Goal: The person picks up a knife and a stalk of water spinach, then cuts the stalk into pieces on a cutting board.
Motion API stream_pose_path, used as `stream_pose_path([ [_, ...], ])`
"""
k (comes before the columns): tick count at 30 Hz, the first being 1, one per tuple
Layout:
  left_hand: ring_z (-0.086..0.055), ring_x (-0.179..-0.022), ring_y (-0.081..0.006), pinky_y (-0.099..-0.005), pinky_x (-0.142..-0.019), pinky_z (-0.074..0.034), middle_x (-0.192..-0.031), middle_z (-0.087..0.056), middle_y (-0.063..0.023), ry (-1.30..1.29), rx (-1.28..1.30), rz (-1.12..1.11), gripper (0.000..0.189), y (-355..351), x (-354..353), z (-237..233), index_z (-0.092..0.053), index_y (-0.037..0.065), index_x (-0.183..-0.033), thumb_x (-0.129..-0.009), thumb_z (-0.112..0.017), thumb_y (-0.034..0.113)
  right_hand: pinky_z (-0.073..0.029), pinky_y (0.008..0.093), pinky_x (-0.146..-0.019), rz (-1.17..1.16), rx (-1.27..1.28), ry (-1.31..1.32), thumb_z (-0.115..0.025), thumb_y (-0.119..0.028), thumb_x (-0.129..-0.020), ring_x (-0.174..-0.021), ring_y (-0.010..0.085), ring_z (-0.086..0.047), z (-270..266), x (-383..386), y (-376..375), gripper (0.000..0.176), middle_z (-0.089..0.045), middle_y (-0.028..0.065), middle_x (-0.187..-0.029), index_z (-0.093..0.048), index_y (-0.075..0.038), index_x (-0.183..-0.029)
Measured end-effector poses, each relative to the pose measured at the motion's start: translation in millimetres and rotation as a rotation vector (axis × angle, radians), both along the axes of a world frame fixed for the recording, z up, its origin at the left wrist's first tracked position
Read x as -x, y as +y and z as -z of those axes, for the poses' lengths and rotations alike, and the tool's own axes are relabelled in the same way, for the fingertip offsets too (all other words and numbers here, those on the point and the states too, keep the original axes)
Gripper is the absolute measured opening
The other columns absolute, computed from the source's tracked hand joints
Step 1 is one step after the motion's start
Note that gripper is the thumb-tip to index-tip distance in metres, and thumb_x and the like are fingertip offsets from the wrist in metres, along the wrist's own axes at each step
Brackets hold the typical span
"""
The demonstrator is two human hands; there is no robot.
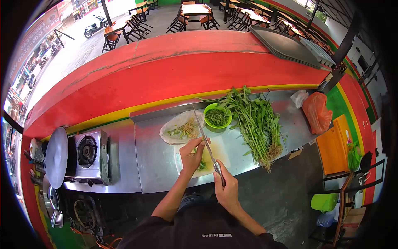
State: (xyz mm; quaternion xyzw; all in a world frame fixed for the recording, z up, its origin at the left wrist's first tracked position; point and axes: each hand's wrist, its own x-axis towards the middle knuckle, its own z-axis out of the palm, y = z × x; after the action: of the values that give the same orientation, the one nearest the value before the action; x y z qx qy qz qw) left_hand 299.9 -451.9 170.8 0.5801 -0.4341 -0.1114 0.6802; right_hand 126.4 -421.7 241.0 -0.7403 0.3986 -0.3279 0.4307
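L hand bent up by knife, over cutting board.
R hand grips handle; L fingers curled, hold unclear. Greens on bd part. hidden.

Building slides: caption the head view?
Right hand holding a knife over a cutting board, left hand by the blade, green bowl of chopped greens beyond.

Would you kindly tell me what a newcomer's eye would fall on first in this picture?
Probably the red wall stretching across the view behind the steel counter. Next, perhaps, the large bundle of leafy greens, roots attached, right of the lime-green bowl. Near the centre, the right hand grips a long knife above the white cutting board.
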Motion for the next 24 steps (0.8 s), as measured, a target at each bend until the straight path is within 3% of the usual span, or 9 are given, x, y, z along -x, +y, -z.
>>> stream_pose_path([
  [1, -0.071, -0.085, -0.0182, -0.0288, -0.080, -0.054, -0.095, -0.076, -0.0097, 0.010, -0.009, -0.007, 0.018, 0, 0, -1, -0.074, 0.002, -0.107, -0.090, -0.069, -0.001, -0.055, 0.0379, -0.083, 0.001, 0.000, -0.001, -0.057, -0.011, -0.099, -0.097, 0.0350, -0.071, 2, 0, 0, 0.039, -0.069, 0.0261, -0.111, -0.055, 0.006, -0.134],
  [3, -0.071, -0.085, -0.0185, -0.0289, -0.080, -0.054, -0.095, -0.076, -0.0099, -0.011, -0.015, 0.002, 0.018, 0, -3, 0, -0.074, 0.002, -0.107, -0.090, -0.070, 0.000, -0.041, 0.0249, -0.057, 0.014, 0.084, -0.075, -0.057, -0.010, -0.100, -0.062, 0.0073, -0.044, 9, -1, 0, 0.039, -0.055, 0.0020, -0.077, -0.054, 0.005, -0.137],
  [14, -0.071, -0.083, -0.0203, -0.0296, -0.076, -0.053, -0.093, -0.075, -0.0127, -0.045, -0.071, 0.001, 0.018, 3, -5, 16, -0.074, 0.002, -0.106, -0.088, -0.072, 0.001, -0.041, 0.0250, -0.057, 0.005, 0.070, -0.070, -0.057, -0.009, -0.100, -0.061, 0.0071, -0.044, 12, 1, -2, 0.039, -0.056, 0.0021, -0.078, -0.055, 0.004, -0.137],
  [16, -0.072, -0.088, -0.0156, -0.0296, -0.082, -0.055, -0.094, -0.076, -0.0093, -0.062, -0.074, 0.002, 0.015, 5, -4, 13, -0.073, -0.001, -0.106, -0.093, -0.065, 0.001, -0.041, 0.0249, -0.057, 0.007, 0.087, -0.083, -0.056, -0.009, -0.100, -0.061, 0.0071, -0.044, 14, -1, -2, 0.038, -0.057, 0.0024, -0.078, -0.055, 0.004, -0.137],
  [24, -0.072, -0.086, -0.0156, -0.0303, -0.080, -0.055, -0.093, -0.076, -0.0093, -0.119, -0.046, -0.030, 0.017, 6, -8, 8, -0.073, 0.001, -0.107, -0.093, -0.064, 0.000, -0.042, 0.0246, -0.057, 0.001, 0.046, -0.098, -0.057, -0.007, -0.100, -0.063, 0.0070, -0.045, 11, -9, -1, 0.038, -0.060, 0.0042, -0.083, -0.054, 0.005, -0.136],
])
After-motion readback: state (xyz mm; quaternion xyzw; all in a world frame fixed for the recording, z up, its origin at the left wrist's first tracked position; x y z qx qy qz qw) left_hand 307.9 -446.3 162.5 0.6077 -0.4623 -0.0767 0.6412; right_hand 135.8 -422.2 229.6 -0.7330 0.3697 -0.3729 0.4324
